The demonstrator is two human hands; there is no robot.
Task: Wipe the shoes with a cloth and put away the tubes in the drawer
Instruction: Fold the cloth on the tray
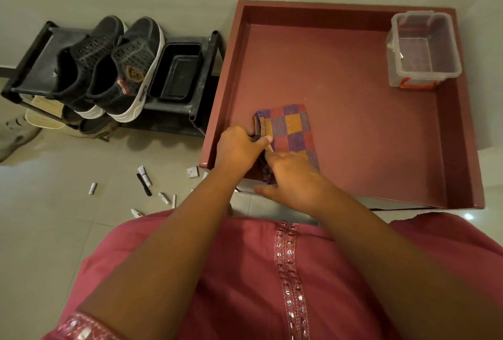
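left grip curled, right grip curled

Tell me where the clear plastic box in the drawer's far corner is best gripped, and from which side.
Grip the clear plastic box by its near rim or long walls, coming from above: it stands upright and open-topped, tucked into the drawer's far right corner, so its far and right sides look blocked.

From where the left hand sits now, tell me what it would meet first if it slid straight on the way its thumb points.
The left hand grips the checked cloth's near edge in the drawer, thumb pointing right. Straight on it would probably meet the right hand's fingers first, close beside it on the cloth; depth is unclear.
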